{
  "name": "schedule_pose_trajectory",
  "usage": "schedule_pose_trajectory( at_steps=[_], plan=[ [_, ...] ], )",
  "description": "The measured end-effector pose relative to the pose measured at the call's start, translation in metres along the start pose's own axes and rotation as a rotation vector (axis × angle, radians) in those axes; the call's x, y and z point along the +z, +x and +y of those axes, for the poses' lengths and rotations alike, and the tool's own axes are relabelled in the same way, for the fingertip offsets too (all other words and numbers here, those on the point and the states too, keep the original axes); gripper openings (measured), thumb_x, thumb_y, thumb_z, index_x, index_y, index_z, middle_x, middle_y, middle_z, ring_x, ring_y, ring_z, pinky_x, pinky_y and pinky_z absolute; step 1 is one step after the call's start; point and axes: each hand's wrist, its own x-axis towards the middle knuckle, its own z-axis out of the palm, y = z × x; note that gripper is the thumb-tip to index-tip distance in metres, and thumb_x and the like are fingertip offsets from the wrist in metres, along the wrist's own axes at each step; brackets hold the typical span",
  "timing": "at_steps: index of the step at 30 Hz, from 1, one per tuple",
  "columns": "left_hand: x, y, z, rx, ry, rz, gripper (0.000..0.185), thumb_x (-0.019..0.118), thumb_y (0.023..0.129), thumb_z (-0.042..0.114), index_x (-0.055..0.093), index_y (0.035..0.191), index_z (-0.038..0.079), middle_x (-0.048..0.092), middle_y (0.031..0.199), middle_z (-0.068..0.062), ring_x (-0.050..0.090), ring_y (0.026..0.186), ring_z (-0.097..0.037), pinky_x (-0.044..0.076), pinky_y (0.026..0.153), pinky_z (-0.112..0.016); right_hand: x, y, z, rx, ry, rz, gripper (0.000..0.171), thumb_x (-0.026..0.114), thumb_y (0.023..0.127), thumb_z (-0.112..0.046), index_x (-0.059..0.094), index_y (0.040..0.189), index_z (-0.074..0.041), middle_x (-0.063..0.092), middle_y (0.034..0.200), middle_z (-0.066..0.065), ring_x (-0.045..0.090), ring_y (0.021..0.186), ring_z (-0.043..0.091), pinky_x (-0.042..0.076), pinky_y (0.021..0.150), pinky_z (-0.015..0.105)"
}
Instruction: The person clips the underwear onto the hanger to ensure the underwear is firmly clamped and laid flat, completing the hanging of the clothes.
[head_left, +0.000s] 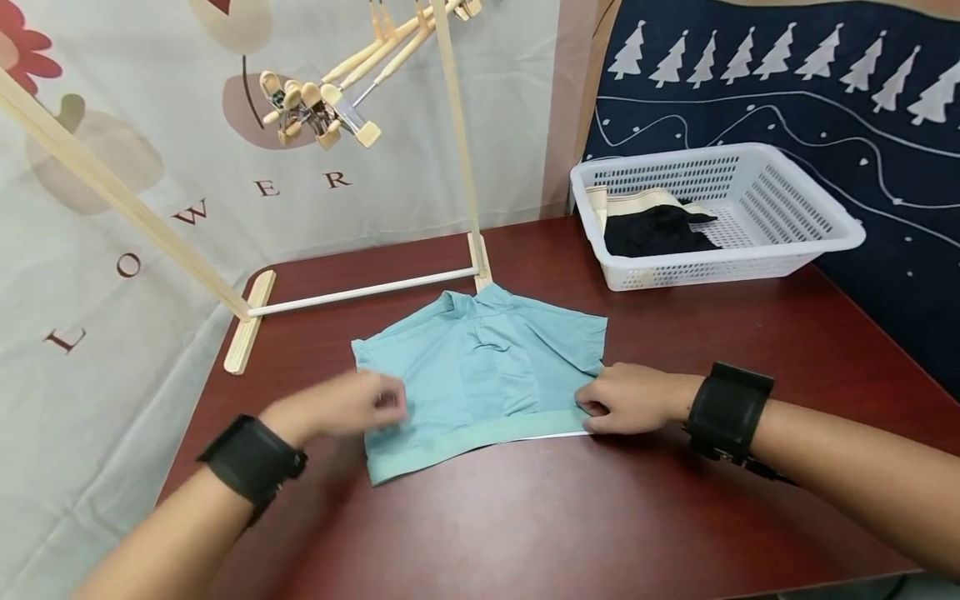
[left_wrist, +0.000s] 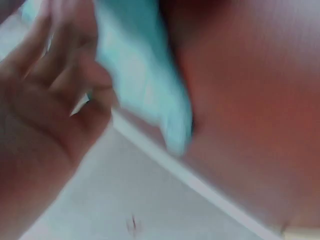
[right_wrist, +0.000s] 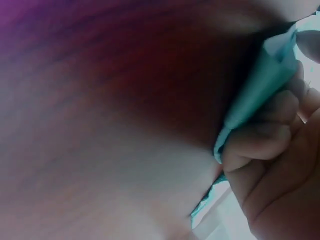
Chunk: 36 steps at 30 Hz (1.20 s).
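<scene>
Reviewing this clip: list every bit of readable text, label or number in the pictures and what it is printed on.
"L O W E R" – brown spaced capitals running diagonally across the pale flower-print backdrop cloth; any letter before the L is out of frame.
No readable print on the teal underwear, white basket or black wristbands.
Both wrist views are too blurred to show any text.

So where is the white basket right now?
In the head view the white basket sits at the far right of the table, beyond the right hand and the blue shorts, with dark clothes inside.
</scene>
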Motion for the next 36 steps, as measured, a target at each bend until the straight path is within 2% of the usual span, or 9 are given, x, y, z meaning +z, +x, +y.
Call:
schedule_pose_trajectory(
  at_steps=[4,6,9,12,16,22,26,30,36],
  plan=[
    [-0.07,0.01,-0.004,-0.111,-0.013,0.381,0.016,0.059,0.1,0.027,0.069,0.098,0.015,0.064,0.084,0.0,0.056,0.075,-0.012,0.048,0.07,-0.028,0.001,0.0,0.001,-0.004,-0.029,0.036,0.031,0.061,0.091,-0.021,0.046,0.065,-0.025,0.03,0.056,-0.016,0.029,0.055,0.002,0.023,0.053,0.02],
    [-0.109,0.013,-0.002,-0.192,-0.114,0.55,0.023,0.056,0.102,0.034,0.069,0.105,0.015,0.064,0.087,-0.001,0.056,0.075,-0.014,0.048,0.068,-0.028,0.002,0.0,0.002,0.008,-0.039,0.042,0.031,0.061,0.091,-0.021,0.046,0.065,-0.025,0.029,0.056,-0.015,0.029,0.055,0.002,0.023,0.052,0.02],
    [-0.166,0.018,0.001,-0.195,-0.393,0.737,0.026,0.055,0.102,0.034,0.067,0.106,0.012,0.062,0.084,-0.002,0.056,0.068,-0.012,0.048,0.061,-0.023,0.004,0.0,0.002,0.016,-0.043,0.05,0.031,0.062,0.091,-0.021,0.045,0.065,-0.025,0.028,0.056,-0.015,0.027,0.053,0.001,0.021,0.051,0.02],
    [-0.209,0.025,0.005,-0.089,-0.729,0.84,0.022,0.057,0.102,0.023,0.066,0.093,0.005,0.06,0.074,-0.001,0.053,0.055,-0.01,0.046,0.05,-0.019,0.007,0.001,0.001,0.003,-0.027,0.057,0.032,0.063,0.091,-0.021,0.045,0.065,-0.023,0.029,0.056,-0.015,0.028,0.052,0.0,0.022,0.051,0.02],
    [-0.242,0.034,0.018,-0.009,-0.979,0.763,0.031,0.054,0.104,0.025,0.067,0.094,0.0,0.063,0.071,-0.005,0.049,0.048,-0.012,0.039,0.044,-0.021,0.008,0.002,-0.003,-0.015,-0.001,0.057,0.032,0.063,0.09,-0.022,0.045,0.064,-0.023,0.03,0.056,-0.016,0.028,0.05,-0.001,0.023,0.05,0.019],
    [-0.256,0.047,0.044,0.077,-0.983,0.383,0.042,0.048,0.105,0.036,0.066,0.108,-0.001,0.067,0.079,-0.006,0.053,0.054,-0.015,0.033,0.048,-0.027,0.008,0.0,-0.004,-0.004,-0.004,0.067,0.033,0.064,0.089,-0.022,0.044,0.063,-0.023,0.03,0.055,-0.016,0.028,0.05,-0.001,0.023,0.051,0.019],
    [-0.255,0.056,0.06,0.141,-0.978,0.25,0.037,0.053,0.103,0.033,0.066,0.103,-0.002,0.066,0.074,-0.004,0.056,0.051,-0.013,0.033,0.048,-0.026,0.008,-0.001,-0.003,-0.002,-0.014,0.077,0.033,0.064,0.089,-0.021,0.044,0.062,-0.022,0.029,0.055,-0.016,0.028,0.051,-0.001,0.022,0.051,0.019],
    [-0.251,0.067,0.072,0.124,-0.937,0.278,0.03,0.057,0.101,0.028,0.062,0.095,-0.001,0.065,0.072,-0.004,0.058,0.052,-0.011,0.04,0.048,-0.024,0.008,-0.001,-0.003,0.002,-0.025,0.087,0.033,0.063,0.089,-0.022,0.044,0.062,-0.023,0.029,0.056,-0.016,0.028,0.052,-0.001,0.022,0.051,0.019],
    [-0.25,0.073,0.081,0.003,-0.734,0.453,0.025,0.057,0.101,0.024,0.065,0.087,0.005,0.06,0.069,0.002,0.054,0.054,-0.007,0.044,0.048,-0.021,0.01,0.0,-0.002,0.015,-0.015,0.078,0.033,0.063,0.09,-0.024,0.045,0.063,-0.024,0.03,0.055,-0.015,0.029,0.051,-0.001,0.023,0.051,0.019]
  ],
)
